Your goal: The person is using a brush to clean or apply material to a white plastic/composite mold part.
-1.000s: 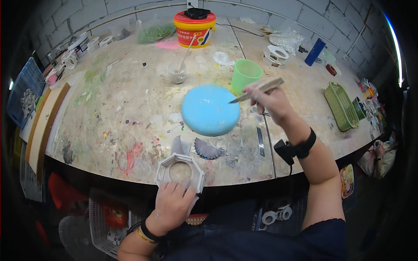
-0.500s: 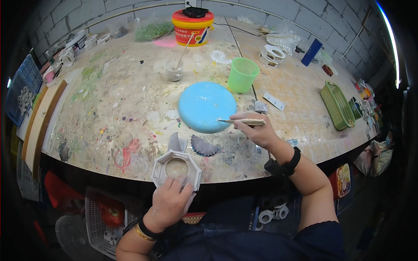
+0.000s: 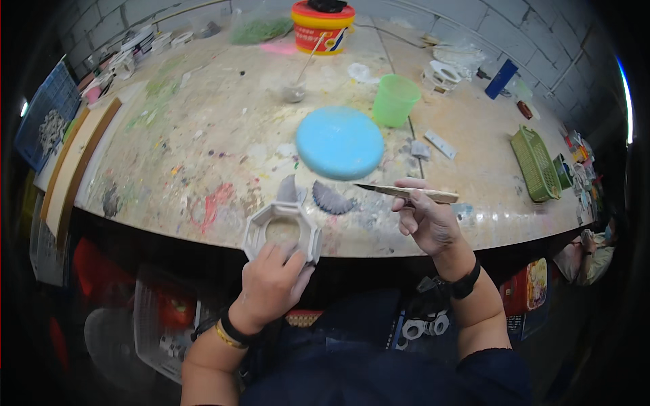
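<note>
My left hand [image 3: 274, 281] grips the near side of a whitish octagonal frame [image 3: 313, 237] with a round opening, tilted at the table's front edge. My right hand [image 3: 426, 216] holds a thin pointed knife [image 3: 406, 193] with a pale, wrapped-looking handle, its dark tip aimed left. The tip hovers just beyond a grey fan-shaped piece with a scalloped edge [image 3: 332, 198]. A smooth grey curved piece [image 3: 288, 189] stands at the frame's far side; whether it is joined to the frame I cannot tell. Behind them lies a round light-blue disc [image 3: 340, 142].
A green cup [image 3: 395, 101] stands right of the disc, and a small clear cup with a stick [image 3: 294, 93] behind it. Farther back is a red and yellow bucket [image 3: 323, 30]. A green basket [image 3: 535, 164] sits at right, a wooden board [image 3: 80, 166] at left.
My right hand has drawn the knife back from the blue disc, toward me and to the right. My left hand still holds the frame. The whole view has shifted slightly.
</note>
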Motion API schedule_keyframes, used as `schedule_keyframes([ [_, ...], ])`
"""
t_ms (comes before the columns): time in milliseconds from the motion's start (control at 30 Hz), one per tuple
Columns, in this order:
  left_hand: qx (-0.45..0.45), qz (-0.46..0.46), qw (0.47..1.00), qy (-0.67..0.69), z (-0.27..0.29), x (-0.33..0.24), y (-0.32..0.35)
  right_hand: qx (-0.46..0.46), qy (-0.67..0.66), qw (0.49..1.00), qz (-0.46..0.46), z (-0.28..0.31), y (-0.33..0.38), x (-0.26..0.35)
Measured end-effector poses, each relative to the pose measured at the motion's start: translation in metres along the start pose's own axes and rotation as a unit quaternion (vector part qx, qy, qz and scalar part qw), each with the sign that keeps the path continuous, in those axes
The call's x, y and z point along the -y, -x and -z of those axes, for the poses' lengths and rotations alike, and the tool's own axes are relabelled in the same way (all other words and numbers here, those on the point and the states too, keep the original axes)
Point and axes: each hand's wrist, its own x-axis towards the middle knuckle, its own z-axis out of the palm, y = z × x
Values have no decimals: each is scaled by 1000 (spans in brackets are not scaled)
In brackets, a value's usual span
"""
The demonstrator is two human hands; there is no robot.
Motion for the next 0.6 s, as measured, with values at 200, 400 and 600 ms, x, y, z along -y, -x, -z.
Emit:
schedule_keyframes([
  [200,-30,7,999,12,6,-15,7,40,-112,988,96,-25,56,-58],
  [400,-30,6,1000,5,16,-30,15,23,-104,989,101,-32,76,-79],
  [600,-24,-3,1000,-3,18,-39,18,39,-38,990,133,-36,82,-79],
])
